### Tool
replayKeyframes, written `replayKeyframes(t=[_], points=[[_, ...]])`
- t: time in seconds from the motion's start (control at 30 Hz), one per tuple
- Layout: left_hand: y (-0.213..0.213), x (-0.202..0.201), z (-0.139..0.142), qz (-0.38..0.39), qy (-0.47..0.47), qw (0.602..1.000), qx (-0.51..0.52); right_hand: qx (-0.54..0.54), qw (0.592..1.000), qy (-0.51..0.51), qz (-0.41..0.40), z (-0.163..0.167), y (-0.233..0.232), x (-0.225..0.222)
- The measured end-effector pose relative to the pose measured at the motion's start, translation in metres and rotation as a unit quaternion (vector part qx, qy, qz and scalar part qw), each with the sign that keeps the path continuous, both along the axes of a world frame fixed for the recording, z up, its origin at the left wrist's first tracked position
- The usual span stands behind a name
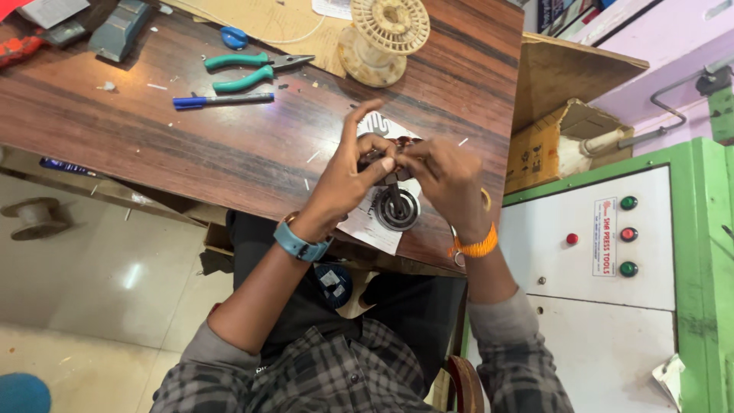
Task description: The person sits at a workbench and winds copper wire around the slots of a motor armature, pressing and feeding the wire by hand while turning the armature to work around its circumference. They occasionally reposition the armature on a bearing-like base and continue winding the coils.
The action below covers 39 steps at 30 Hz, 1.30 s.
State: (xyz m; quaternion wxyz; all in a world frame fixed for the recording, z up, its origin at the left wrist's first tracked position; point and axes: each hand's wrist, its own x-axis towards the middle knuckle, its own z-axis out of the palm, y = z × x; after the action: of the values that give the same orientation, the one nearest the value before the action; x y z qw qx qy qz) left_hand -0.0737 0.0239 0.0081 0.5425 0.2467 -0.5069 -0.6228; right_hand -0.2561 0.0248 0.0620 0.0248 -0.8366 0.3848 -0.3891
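Note:
Both my hands meet over a dark wooden table [191, 138]. Together they hold a small dark motor armature [395, 200] with copper windings, its round metal end pointing toward me. My left hand [353, 172], with a blue watch on the wrist, pinches the part from the left, index finger raised. From the right, my right hand [446, 183], with an orange band on the wrist, grips the same part. A white sheet of paper [375, 226] lies under the part.
Green-handled pliers [248, 70], a blue pen [222, 99] and a beige plastic spool [382, 38] lie farther back on the table. A white and green machine cabinet [612, 252] with coloured buttons stands at the right. A cardboard box [558, 145] sits behind it. A spool [34, 218] lies on the floor.

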Motion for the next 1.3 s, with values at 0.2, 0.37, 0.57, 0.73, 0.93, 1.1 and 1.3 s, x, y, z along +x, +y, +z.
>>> replayKeyframes(t=[0.2,0.37,0.57,0.73,0.93,1.1,1.3], points=[[0.000,0.002,-0.011,0.037,-0.113,0.990,-0.082,0.028,0.995,-0.051,-0.075,-0.033,0.038,0.002],[0.001,0.004,-0.007,0.039,-0.153,0.982,-0.101,0.102,0.983,-0.114,-0.104,-0.061,0.052,0.007],[0.016,0.000,0.003,0.117,-0.176,0.966,-0.148,0.193,0.958,-0.150,-0.149,-0.088,0.074,-0.007],[0.031,-0.022,0.006,0.275,-0.340,0.867,-0.242,0.181,0.938,-0.247,-0.162,-0.095,0.073,-0.041],[0.036,-0.034,0.003,0.325,-0.353,0.844,-0.238,0.264,0.902,-0.306,-0.152,-0.076,0.066,-0.061],[0.036,-0.028,-0.001,0.333,-0.352,0.838,-0.251,0.282,0.889,-0.342,-0.115,-0.066,0.058,-0.055],[0.033,-0.025,-0.001,0.332,-0.354,0.835,-0.260,0.148,0.955,-0.235,-0.105,-0.049,0.033,-0.049]])
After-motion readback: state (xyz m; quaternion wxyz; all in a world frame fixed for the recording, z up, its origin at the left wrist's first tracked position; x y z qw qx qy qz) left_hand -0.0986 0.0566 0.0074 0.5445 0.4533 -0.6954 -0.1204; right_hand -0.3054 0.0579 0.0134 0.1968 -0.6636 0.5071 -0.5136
